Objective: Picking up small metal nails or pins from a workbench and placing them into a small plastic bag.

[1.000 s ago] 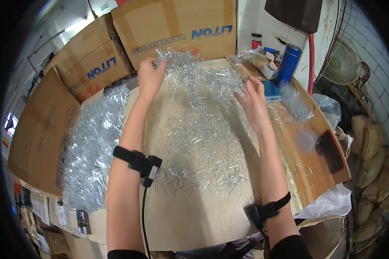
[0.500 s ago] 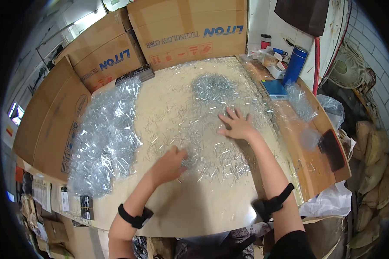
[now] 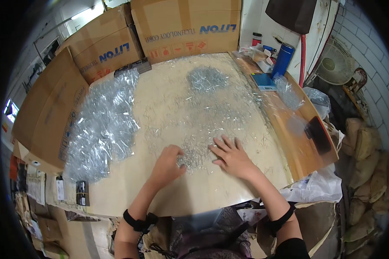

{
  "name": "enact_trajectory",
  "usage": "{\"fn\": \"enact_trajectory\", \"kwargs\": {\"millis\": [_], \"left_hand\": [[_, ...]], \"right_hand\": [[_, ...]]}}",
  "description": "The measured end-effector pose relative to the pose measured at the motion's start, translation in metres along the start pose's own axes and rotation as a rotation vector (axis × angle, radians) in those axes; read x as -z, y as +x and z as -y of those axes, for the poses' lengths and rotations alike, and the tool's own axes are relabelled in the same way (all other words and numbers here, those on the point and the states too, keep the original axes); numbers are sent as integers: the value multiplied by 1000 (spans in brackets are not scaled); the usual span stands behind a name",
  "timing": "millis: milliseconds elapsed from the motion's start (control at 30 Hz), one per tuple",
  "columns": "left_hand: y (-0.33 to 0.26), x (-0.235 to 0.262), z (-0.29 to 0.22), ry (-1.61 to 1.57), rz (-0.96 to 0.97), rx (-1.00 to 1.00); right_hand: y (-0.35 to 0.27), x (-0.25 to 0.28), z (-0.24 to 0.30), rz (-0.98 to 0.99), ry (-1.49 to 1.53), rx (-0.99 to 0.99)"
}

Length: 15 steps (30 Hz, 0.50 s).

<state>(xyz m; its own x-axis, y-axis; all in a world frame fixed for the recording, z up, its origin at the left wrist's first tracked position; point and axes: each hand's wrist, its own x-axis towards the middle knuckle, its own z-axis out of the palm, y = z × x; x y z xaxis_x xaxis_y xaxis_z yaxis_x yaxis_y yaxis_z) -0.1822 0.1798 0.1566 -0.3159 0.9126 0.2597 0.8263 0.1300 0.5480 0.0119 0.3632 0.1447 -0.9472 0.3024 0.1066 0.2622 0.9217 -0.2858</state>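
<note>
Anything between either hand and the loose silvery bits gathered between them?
Nothing visible. The left hand and right hand flank the small pile of silvery bits. The larger silvery clump lies farther back and the shiny clear heap off to the left, both out of the way.

The left hand (image 3: 167, 165) curls inward, the right hand (image 3: 233, 160) spreads its fingers.

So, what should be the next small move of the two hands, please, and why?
Probably the left hand and the right hand should draw slightly closer together: the near heap of thin shiny pieces lies between them, looser than the far heap, and stray pieces lie scattered on the table around it.
</note>
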Motion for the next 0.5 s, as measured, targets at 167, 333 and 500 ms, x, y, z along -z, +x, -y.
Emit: {"fn": "enact_trajectory", "kwargs": {"millis": [167, 333, 500], "left_hand": [[11, 17, -2, -433, -62, 292], [13, 14, -3, -22, -274, 72], [0, -3, 12, 218, -131, -58]], "right_hand": [[-25, 14, -50, -403, 192, -181], [-72, 36, -183, -758, -188, -581], [-76, 31, -201, -630, -135, -753]]}}
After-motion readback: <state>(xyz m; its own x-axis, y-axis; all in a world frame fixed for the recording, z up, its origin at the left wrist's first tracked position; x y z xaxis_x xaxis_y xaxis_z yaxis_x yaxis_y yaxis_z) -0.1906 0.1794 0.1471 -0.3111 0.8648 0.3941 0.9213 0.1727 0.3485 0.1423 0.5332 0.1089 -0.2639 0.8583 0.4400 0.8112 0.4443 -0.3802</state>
